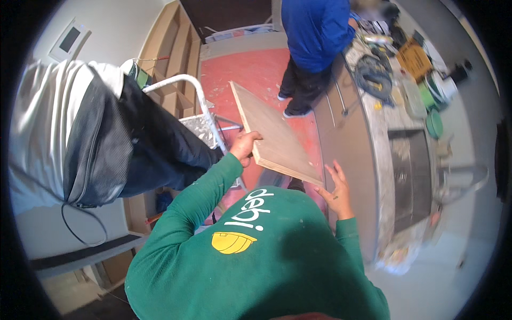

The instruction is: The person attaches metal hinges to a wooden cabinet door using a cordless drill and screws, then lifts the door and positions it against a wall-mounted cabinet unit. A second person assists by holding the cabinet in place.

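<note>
A flat plywood board (277,130) with a pale layered edge is held up in front of my chest, tilted. My left hand (245,148) is closed around its near left edge, fingers over the top. My right hand (337,191) has its fingers spread beside the board's near right corner. The thumb side lies close to that corner; whether it touches cannot be made out. Green sleeves cover both of my forearms.
A person in a blue top (318,37) stands ahead by the counter (365,112), which bears a sink (410,181), tools and containers. Another person in dark trousers (165,141) is close on my left, beside a white-framed stepladder (200,96). Wooden shelving (173,48) lines the left wall. Red sheeting (229,66) covers the floor.
</note>
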{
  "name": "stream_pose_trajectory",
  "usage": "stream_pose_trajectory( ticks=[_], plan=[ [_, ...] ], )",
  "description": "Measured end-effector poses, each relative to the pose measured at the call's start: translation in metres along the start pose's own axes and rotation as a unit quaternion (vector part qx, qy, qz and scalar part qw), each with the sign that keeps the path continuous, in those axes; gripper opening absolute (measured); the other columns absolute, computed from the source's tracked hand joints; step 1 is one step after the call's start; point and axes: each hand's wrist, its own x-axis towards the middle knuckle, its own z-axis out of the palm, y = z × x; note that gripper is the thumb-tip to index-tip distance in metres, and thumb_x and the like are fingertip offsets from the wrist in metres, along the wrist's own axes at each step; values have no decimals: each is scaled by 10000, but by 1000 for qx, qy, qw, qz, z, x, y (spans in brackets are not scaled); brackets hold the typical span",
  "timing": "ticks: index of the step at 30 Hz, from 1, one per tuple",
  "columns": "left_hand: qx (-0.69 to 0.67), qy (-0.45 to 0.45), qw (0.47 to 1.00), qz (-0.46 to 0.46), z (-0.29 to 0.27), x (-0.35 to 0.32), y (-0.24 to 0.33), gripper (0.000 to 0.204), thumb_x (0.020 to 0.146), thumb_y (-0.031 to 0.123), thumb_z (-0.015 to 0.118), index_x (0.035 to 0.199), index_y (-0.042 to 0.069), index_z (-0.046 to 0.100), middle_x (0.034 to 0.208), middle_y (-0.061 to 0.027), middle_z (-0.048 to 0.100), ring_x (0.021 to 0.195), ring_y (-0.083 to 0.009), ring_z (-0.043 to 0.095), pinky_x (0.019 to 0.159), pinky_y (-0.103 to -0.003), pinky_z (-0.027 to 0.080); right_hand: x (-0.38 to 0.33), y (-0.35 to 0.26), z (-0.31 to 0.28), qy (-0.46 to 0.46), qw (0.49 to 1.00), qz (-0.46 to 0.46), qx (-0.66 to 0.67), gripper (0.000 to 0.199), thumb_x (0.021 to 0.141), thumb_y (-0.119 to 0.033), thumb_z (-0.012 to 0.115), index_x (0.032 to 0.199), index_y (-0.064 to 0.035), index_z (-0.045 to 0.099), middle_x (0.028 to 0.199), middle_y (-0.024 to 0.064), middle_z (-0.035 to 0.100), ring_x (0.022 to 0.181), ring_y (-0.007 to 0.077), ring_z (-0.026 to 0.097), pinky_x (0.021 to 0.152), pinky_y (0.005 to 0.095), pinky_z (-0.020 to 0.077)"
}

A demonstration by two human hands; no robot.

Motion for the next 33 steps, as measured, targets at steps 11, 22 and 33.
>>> stream_pose_trajectory(
  ticks=[11, 22, 33],
  plan=[
    [2, 178, 935, 307, -8, 71, 197, 338, 810, 86, 615, 1124, -23, 674, 986, -67, 678, 884, -168, 628, 851, -298, 512, 294, 21, -47, -132, 974, -68, 171, 478, 927, -218, 778, 1363, -51, 673, 1506, 206, 547, 1334, 332, 586, 1088, 429, 486],
    [-1, 169, 888, 428, -28, 186, 423, 384, 855, 88, 606, 1203, -50, 691, 1046, -51, 695, 941, -127, 615, 893, -275, 483, 698, -200, 91, 1, 924, -263, 277, 590, 898, -292, 837, 1391, -50, 623, 1516, 220, 490, 1316, 363, 584, 1035, 426, 516],
    [154, 51, 910, 382, -58, 368, 643, 452, 833, 54, 571, 1260, -69, 660, 1020, -40, 686, 892, -124, 595, 851, -296, 492, 1124, -181, 299, 135, 943, 117, 281, 1025, 886, -693, 704, 1526, 66, 446, 1570, 334, 418, 1508, 437, 365, 1227, 477, 339]
  ],
)
